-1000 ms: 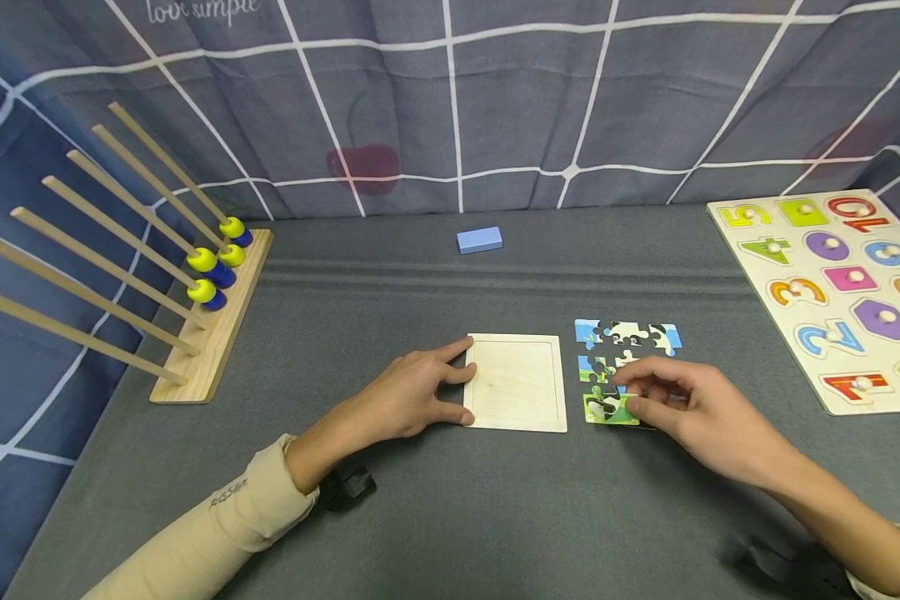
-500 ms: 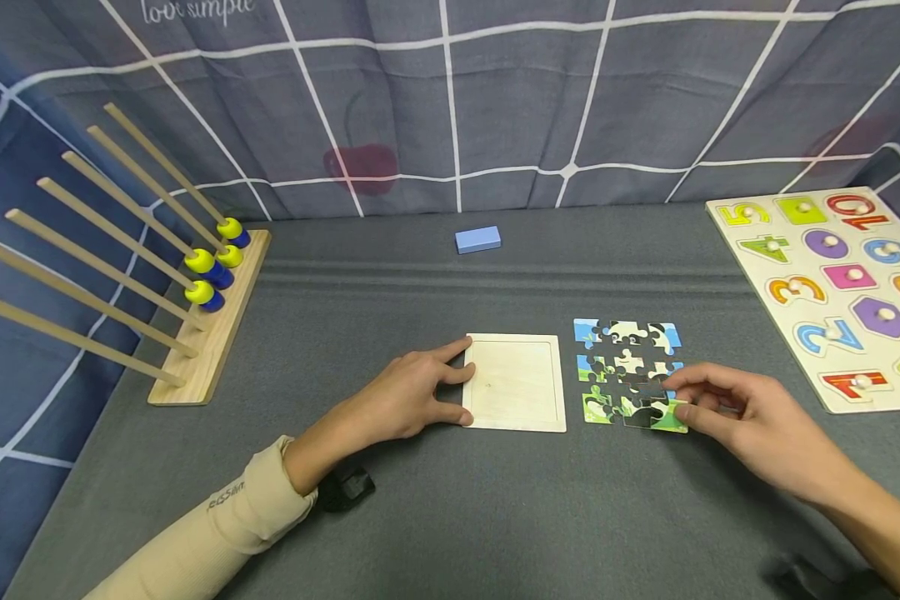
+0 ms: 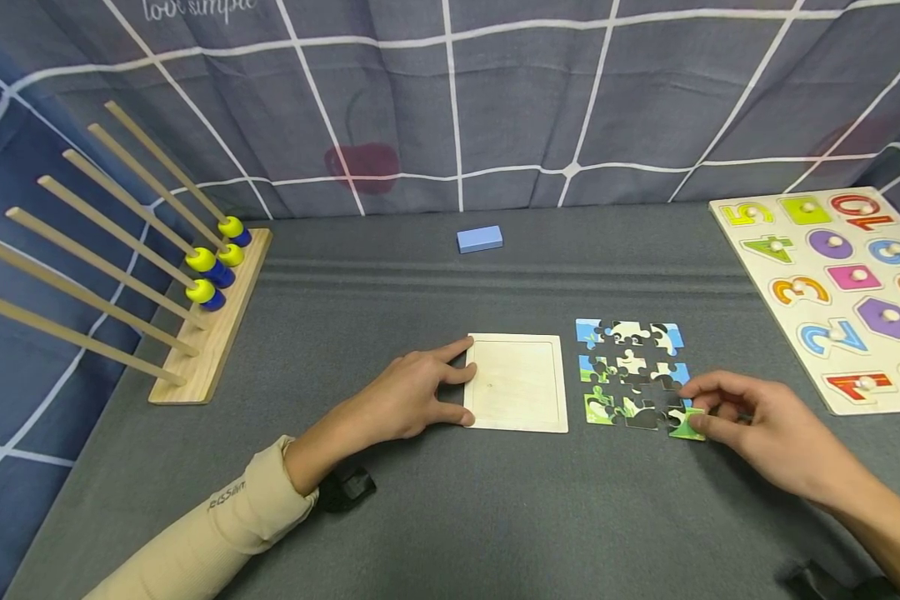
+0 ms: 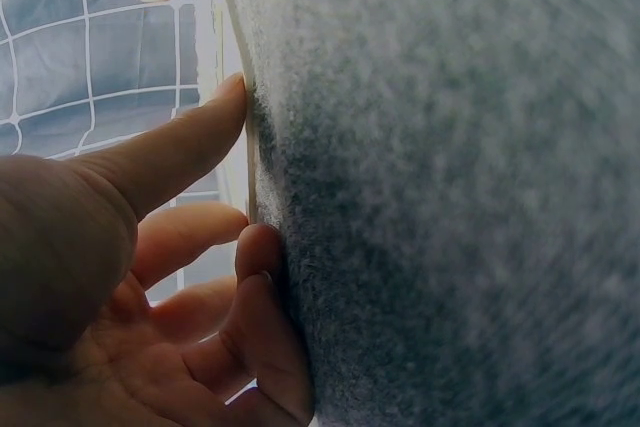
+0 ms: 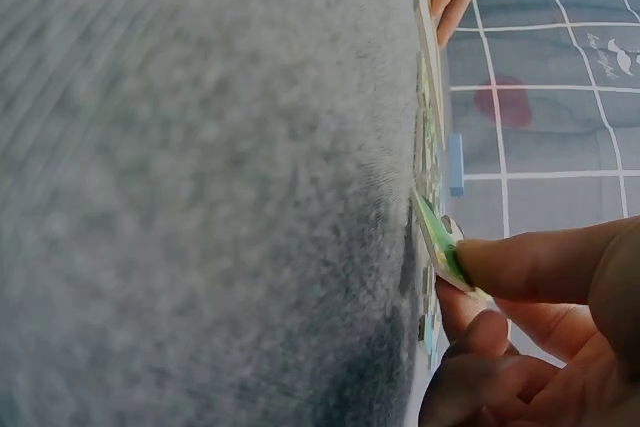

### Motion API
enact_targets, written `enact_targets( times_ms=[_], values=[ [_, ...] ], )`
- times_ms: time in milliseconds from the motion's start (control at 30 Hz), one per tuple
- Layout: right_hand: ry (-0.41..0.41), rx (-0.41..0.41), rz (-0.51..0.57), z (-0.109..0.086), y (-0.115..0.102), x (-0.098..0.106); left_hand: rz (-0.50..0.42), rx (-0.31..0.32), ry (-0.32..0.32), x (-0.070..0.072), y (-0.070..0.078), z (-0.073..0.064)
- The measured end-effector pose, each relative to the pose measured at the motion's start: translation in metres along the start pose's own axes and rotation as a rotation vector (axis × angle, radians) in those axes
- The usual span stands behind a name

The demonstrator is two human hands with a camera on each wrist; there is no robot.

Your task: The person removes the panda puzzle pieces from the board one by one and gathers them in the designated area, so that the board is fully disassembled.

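My left hand (image 3: 420,392) touches the left edge of a shallow, square wooden tray (image 3: 516,383) with its thumb and fingertips, fingers spread. In the left wrist view, the thumb lies along the tray's edge (image 4: 240,67). Right of the tray, panda jigsaw pieces (image 3: 630,364) lie in loose rows with small gaps. At their near right corner, my right hand (image 3: 757,425) pinches a green, black and white corner puzzle piece (image 3: 686,423). The right wrist view shows this piece (image 5: 440,242) tilted up from the table between thumb and fingers. Fingers partly hide a blue piece behind it.
A blue block (image 3: 480,239) lies near the back curtain. On the left stands a wooden peg rack (image 3: 217,333) with tall rods and yellow and blue beads. A number-and-shape peg board (image 3: 787,312) lies at the right. The table is covered in grey cloth (image 3: 450,517).
My right hand has moved right along the near row with the corner piece, opening a gap from the neighbouring middle piece. My left hand and the tray have stayed in place.
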State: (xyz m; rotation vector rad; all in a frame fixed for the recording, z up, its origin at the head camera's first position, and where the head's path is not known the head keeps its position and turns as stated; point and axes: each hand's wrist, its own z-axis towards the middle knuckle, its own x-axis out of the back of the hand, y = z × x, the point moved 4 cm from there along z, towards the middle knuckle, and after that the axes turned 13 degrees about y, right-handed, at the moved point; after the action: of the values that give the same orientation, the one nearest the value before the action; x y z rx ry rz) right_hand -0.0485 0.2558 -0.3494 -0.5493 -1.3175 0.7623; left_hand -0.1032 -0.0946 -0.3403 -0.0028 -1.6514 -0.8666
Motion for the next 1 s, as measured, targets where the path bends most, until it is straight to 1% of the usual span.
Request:
enact_targets(
  times_ms=[67, 233, 600, 833, 1000],
  values=[
    [0.019, 0.038, -0.025, -0.0003, 0.0003, -0.0003, 0.001, -0.001, -0.002, 0.0, 0.0001, 0.0002],
    [0.052, 0.099, -0.107, -0.0003, -0.001, -0.0011, -0.001, 0.0, 0.0, -0.0003, 0.0003, 0.0001],
    [0.088, 0.175, -0.208, -0.0004, -0.0024, -0.0057, -0.004, 0.0, -0.001, 0.0003, 0.0001, -0.0003],
    [0.073, 0.146, -0.235, 0.0, -0.0024, -0.005, -0.006, 0.005, 0.001, 0.0013, -0.0004, -0.0006],
    [0.073, 0.137, -0.229, -0.0009, -0.0018, -0.0052, -0.009, 0.006, 0.001, 0.0012, 0.0, -0.0005]
  ],
)
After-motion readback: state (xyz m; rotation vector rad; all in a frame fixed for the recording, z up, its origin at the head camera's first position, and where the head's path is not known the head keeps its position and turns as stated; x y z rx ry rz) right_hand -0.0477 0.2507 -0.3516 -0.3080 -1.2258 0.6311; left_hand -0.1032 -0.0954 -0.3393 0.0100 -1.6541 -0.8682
